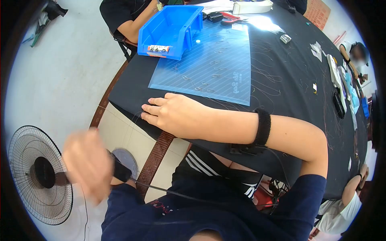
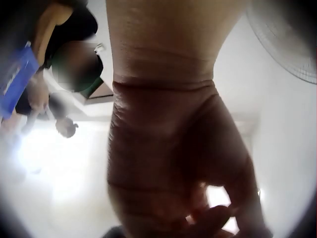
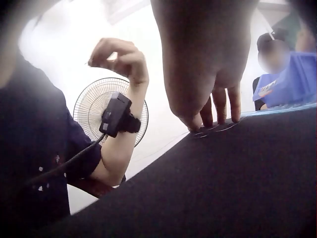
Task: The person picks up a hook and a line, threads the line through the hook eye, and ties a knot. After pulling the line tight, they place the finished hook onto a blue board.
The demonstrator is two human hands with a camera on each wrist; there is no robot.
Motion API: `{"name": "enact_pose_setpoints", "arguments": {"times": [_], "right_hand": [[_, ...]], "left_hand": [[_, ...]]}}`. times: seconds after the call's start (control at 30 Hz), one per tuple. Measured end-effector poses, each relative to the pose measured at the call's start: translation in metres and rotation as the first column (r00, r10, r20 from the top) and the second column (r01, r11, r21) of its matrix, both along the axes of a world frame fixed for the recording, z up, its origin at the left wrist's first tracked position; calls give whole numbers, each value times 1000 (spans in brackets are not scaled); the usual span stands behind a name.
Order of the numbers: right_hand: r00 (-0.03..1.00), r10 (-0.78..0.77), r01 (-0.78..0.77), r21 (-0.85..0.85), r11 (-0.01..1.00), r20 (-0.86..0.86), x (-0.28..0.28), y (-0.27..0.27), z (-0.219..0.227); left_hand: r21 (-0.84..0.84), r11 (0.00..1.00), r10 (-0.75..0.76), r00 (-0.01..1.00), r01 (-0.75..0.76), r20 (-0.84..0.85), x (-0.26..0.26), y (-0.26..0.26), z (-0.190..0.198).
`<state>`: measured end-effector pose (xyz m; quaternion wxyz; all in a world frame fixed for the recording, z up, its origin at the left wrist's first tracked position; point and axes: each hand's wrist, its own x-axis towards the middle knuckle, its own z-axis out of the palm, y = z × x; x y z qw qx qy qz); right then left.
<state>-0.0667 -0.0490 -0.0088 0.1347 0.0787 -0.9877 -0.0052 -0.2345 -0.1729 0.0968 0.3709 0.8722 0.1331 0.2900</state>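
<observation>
My right hand [image 1: 177, 114] lies at the near edge of the black-covered table, its fingers fairly straight. In the right wrist view the fingertips [image 3: 234, 111] press on the cloth over a thin thread [image 3: 225, 127], whose loops also show past the fingers in the head view. My left hand [image 1: 89, 166] is raised off the table's left side, blurred by motion. The right wrist view shows this left hand [image 3: 121, 57] with curled fingers, thumb and fingertips together, a fine thread-like tip just showing at the pinch. Most of that thread is too thin to see.
Ahead of the right hand lies a clear blue file bag [image 1: 225, 72] with small thread loops on it. A blue bin [image 1: 171, 34] stands at its far left. Loose threads [image 1: 261, 72] spread rightward. A fan [image 1: 40, 174] stands left. Other people sit around the table.
</observation>
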Motion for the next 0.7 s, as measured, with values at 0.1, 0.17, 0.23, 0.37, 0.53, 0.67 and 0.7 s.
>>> {"name": "enact_pose_setpoints", "arguments": {"times": [0.1,0.17,0.23,0.37,0.53,0.67,0.7], "right_hand": [[1000,-6,6,-12,1000,-17,0,-1,-2],[1000,-9,9,1,1000,-16,0,-2,-1],[1000,-8,8,-2,1000,12,0,-2,2],[999,-20,19,12,1000,36,-1,-3,4],[1000,-19,19,15,1000,10,1,-4,3],[999,-21,21,6,1000,26,1,-4,3],[1000,-22,22,12,1000,20,1,-4,2]], "left_hand": [[95,506,719,358,-857,-596,-6,11,-9],[382,228,823,-32,-895,-567,-27,21,-36],[529,62,800,-275,-846,-533,-30,38,-41],[626,158,880,-179,-763,-440,-22,76,-56],[677,161,967,-23,-718,-254,-11,107,-68],[646,174,973,29,-743,-229,-6,118,-74],[634,176,970,22,-753,-243,-6,119,-75]]}}
